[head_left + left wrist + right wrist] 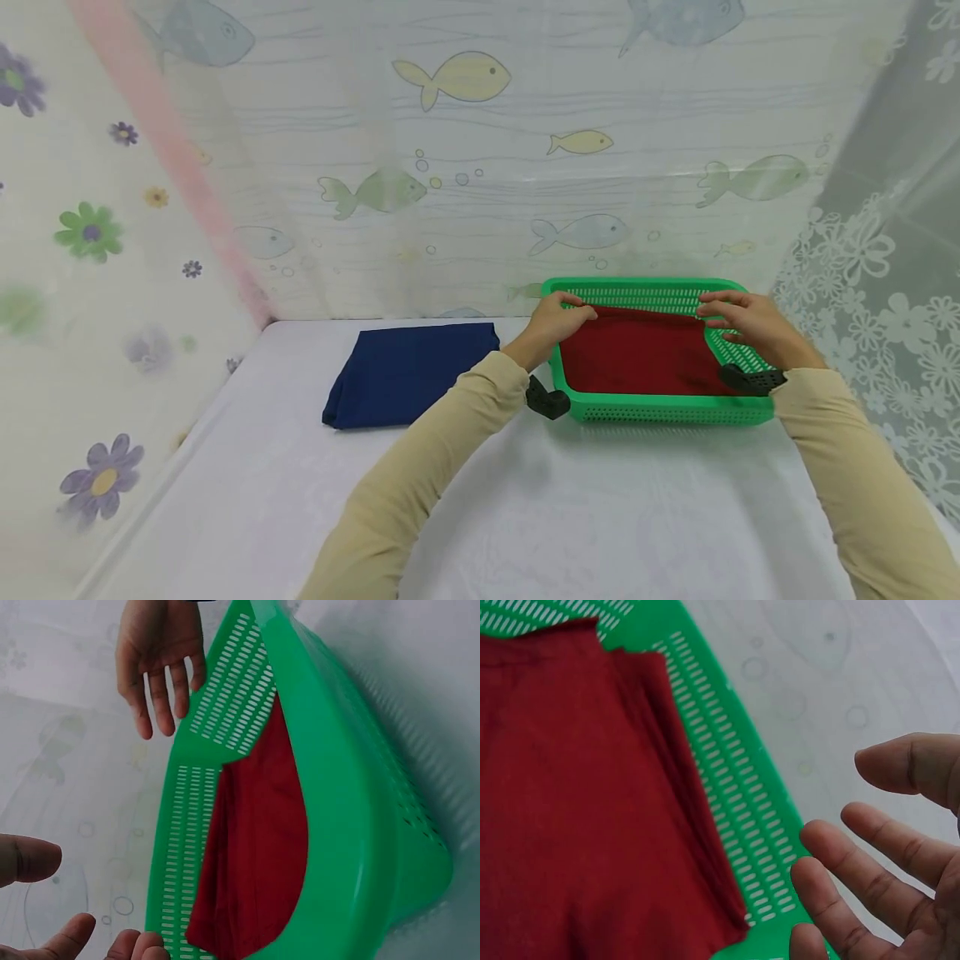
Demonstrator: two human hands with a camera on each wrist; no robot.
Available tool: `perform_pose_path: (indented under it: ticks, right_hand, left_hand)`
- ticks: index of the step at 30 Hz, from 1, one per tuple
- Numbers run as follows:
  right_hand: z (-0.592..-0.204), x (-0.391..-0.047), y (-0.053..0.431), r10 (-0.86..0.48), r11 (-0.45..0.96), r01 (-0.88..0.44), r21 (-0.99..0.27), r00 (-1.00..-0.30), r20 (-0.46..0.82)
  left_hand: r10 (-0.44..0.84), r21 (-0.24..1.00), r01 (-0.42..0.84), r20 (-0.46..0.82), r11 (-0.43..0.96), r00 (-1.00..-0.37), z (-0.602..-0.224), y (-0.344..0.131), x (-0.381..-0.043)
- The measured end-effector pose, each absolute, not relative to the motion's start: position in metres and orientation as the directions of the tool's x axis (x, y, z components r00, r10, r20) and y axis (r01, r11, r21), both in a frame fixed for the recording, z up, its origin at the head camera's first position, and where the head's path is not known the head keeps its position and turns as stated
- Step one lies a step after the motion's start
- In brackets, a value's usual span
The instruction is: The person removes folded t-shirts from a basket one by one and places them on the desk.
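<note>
A folded dark red cloth (637,354) lies in a green plastic basket (667,402) with slotted walls. My left hand (553,323) is over the basket's left end, near the cloth's far left corner. Its thumb (30,859) and fingers stand apart in the left wrist view, with nothing between them. Above the basket's right end hovers my right hand (753,323), thumb and fingers spread and holding nothing. In the right wrist view the fingers (866,881) of that hand overlap the basket's rim, apart from the cloth.
To the left of the basket, a folded navy blue cloth (416,371) lies on the white-covered table (585,508). A fish-patterned curtain (480,167) hangs behind the table's far edge. Lace-patterned sheeting (885,308) borders the right side.
</note>
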State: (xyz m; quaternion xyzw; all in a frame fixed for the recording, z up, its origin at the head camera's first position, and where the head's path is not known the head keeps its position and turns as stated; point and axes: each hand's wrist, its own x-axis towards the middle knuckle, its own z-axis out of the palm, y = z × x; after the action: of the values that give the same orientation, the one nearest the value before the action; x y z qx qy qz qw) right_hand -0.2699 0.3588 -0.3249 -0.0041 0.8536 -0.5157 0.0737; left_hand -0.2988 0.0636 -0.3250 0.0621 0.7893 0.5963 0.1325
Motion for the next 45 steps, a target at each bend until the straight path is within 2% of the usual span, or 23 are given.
perform_pose_path:
  ticks: [8,24,33,41,45]
  right_hand:
    - [-0.330,-0.275,0.356,-0.046,0.482,0.118,-0.868,-0.986,-0.160]
    - [-0.340,-0.281,0.363,-0.134,0.555,0.188,-0.810,-0.941,-0.310]
    - [-0.343,-0.290,0.375,-0.216,0.641,0.200,-0.741,-0.880,-0.424]
    - [-0.351,-0.290,0.374,-0.276,0.613,0.172,-0.771,-0.868,-0.413]
    - [-0.355,-0.289,0.374,-0.279,0.658,0.157,-0.736,-0.857,-0.433]
  left_hand:
    - [0.218,0.941,-0.061,-0.139,0.332,-0.966,-0.331,0.081,-0.299]
    - [0.126,0.892,-0.192,-0.263,0.409,-0.956,-0.346,0.118,-0.303]
    - [0.086,0.828,-0.323,-0.403,0.458,-0.911,-0.353,0.123,-0.308]
    - [0.123,0.840,-0.371,-0.448,0.396,-0.885,-0.362,0.122,-0.313]
    - [0.143,0.814,-0.415,-0.506,0.406,-0.851,-0.368,0.122,-0.314]
